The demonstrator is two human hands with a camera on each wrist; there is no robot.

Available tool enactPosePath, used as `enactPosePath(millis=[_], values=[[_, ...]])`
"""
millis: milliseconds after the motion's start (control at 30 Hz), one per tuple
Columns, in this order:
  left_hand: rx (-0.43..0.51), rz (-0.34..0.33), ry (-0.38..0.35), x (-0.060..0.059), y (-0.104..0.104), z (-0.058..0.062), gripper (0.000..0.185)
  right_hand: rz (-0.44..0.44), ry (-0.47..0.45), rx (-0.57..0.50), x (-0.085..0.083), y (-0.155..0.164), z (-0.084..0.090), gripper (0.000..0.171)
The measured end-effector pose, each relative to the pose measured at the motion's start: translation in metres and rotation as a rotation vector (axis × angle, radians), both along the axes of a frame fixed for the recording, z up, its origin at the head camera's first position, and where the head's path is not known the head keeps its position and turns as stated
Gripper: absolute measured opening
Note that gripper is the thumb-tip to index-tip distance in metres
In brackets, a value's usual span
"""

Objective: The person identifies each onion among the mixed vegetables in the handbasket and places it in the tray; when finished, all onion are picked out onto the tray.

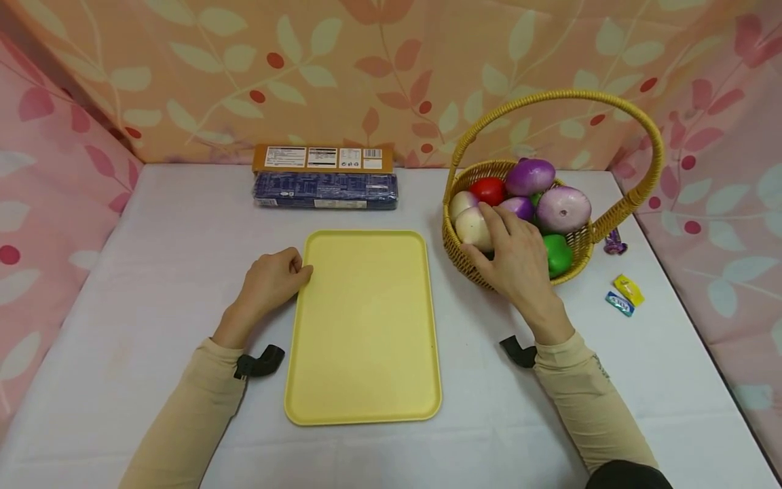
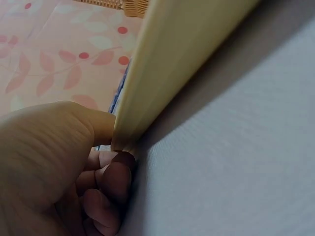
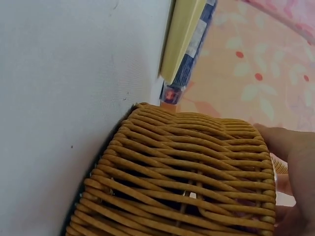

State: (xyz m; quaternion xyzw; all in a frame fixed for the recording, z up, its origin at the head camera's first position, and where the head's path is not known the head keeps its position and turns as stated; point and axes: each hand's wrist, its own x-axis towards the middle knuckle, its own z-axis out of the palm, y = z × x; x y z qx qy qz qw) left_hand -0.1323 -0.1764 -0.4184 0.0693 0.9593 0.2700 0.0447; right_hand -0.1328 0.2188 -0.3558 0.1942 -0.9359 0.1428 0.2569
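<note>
My left hand (image 1: 269,278) pinches the left rim of a yellow tray (image 1: 366,326). In the left wrist view, the thumb lies on one side of the rim and the curled fingers on the other. My right hand (image 1: 516,255) reaches into a wicker basket (image 1: 455,255), its thumb and fingers round a whitish onion-like vegetable (image 1: 472,227). Around it lie a red vegetable (image 1: 487,191), purple onion-like ones (image 1: 563,210) and a green one (image 1: 557,255). In the right wrist view, the basket's woven wall (image 3: 187,167) hides most of the fingers.
Behind the tray lie a dark blue package (image 1: 326,190) and an orange box (image 1: 324,159). Right of the basket are a purple-wrapped candy (image 1: 615,242), a yellow wrapper (image 1: 628,290) and a blue-green one (image 1: 620,303). The basket's tall handle (image 1: 568,95) arches above its contents.
</note>
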Motion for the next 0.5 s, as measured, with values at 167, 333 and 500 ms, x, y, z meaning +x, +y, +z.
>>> enactPosePath(millis=[167,333,500], values=[[0.006,-0.007,0.014,-0.001,0.002,0.000,0.021,0.062,0.081,-0.087,0.007,-0.002,0.009,0.060],[0.010,-0.004,0.014,-0.001,0.002,0.001,0.021,0.201,0.004,-0.156,0.028,-0.015,0.020,0.051],[0.007,-0.001,0.000,0.001,0.001,0.002,0.021,0.344,-0.213,-0.144,0.049,-0.035,0.016,0.060]])
